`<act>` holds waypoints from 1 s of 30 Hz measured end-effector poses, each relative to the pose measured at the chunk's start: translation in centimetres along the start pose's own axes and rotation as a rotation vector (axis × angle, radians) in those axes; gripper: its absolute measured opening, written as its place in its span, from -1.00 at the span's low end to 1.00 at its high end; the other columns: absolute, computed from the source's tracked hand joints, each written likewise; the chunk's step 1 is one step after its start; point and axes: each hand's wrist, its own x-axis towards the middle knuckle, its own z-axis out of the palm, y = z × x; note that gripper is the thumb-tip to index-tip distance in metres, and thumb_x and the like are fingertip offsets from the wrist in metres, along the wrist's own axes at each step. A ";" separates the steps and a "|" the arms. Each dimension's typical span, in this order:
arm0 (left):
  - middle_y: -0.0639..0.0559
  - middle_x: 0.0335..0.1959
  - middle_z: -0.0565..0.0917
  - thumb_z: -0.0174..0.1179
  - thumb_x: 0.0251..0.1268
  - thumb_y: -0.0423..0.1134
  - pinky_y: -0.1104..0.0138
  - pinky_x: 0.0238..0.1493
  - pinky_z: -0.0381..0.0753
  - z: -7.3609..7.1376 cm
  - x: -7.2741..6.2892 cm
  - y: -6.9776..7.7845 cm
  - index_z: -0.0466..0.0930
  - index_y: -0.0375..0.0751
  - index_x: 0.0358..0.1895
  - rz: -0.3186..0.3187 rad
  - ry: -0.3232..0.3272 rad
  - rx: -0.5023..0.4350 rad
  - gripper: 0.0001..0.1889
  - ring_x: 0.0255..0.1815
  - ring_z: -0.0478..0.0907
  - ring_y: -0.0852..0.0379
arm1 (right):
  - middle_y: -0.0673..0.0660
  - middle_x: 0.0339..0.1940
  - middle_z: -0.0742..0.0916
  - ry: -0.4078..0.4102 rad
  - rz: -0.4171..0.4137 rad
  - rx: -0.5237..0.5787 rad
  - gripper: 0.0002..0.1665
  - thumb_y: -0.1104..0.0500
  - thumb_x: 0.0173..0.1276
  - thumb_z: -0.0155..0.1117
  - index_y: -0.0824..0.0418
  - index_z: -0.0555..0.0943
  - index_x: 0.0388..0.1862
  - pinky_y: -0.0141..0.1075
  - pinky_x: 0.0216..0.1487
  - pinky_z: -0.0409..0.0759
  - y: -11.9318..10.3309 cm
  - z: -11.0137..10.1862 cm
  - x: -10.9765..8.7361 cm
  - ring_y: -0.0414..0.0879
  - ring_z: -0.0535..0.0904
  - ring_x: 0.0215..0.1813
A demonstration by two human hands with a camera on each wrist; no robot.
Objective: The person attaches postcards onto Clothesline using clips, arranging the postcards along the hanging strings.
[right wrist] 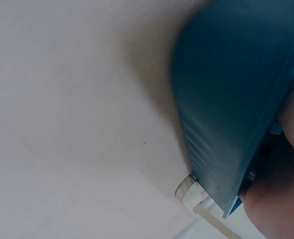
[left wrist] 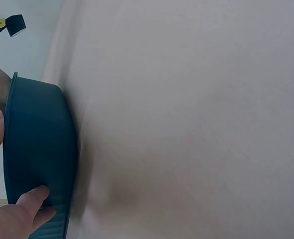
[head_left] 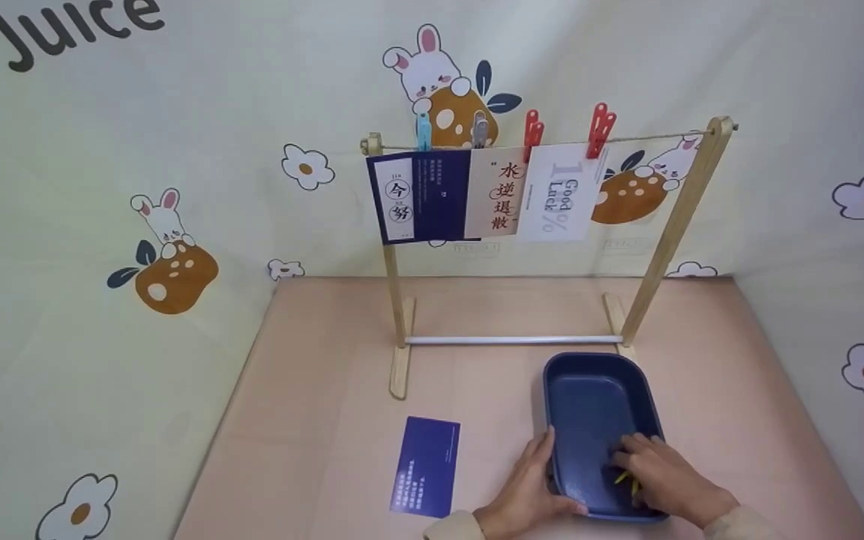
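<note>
A dark blue plastic tray (head_left: 589,405) rests on the table. My left hand (head_left: 526,484) holds its near left corner, fingers along the outer wall and thumb by the near rim. In the left wrist view, fingertips (left wrist: 36,194) press on the tray's outer wall (left wrist: 42,134). My right hand (head_left: 661,472) reaches inside the tray's near right part, fingers curled around a yellow clothespin (head_left: 624,477), largely hidden by the hand. In the right wrist view, the tray wall (right wrist: 231,94) hides the fingertips. A purple-blue card (head_left: 426,465) with white writing lies left of the left hand.
Behind the tray stands a wooden frame (head_left: 676,232) with a string and a white lower bar (head_left: 514,340). Several cards hang there, including a white "Good Luck" card (head_left: 559,195), under a light blue clothespin (head_left: 423,132), a grey clothespin (head_left: 480,130) and red clothespins (head_left: 598,132).
</note>
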 end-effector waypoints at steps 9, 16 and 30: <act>-0.21 0.58 0.16 0.59 -0.06 -0.10 0.20 0.52 0.32 0.1 0.0 0.0 -0.04 -0.27 0.60 -0.022 -0.005 -0.021 0.20 0.57 0.20 -0.09 | 0.25 -0.06 0.72 -0.013 -0.005 -0.059 -0.36 0.23 -0.30 0.73 0.26 0.70 -0.12 0.22 -0.01 0.61 -0.2 0.2 -0.2 0.19 0.65 -0.01; -0.20 0.57 0.18 0.58 -0.04 -0.09 0.24 0.51 0.33 0.3 -0.3 -0.3 -0.03 -0.27 0.60 -0.003 0.008 -0.035 0.19 0.56 0.21 -0.07 | 0.21 -0.15 0.71 0.015 -0.020 -0.085 -0.47 0.29 -0.32 0.69 0.21 0.66 -0.26 0.18 -0.07 0.62 -0.2 0.5 -0.1 0.13 0.65 -0.10; -0.14 0.53 0.31 0.54 0.03 -0.06 0.22 0.45 0.42 0.6 -0.5 -0.4 0.03 -0.06 0.61 -0.092 0.028 -0.057 0.10 0.50 0.32 0.00 | 0.11 -0.30 0.69 0.083 -0.021 -0.085 -0.58 0.11 -0.08 0.63 0.22 0.63 -0.29 -0.01 -0.32 0.60 -0.4 1.0 0.2 -0.03 0.60 -0.28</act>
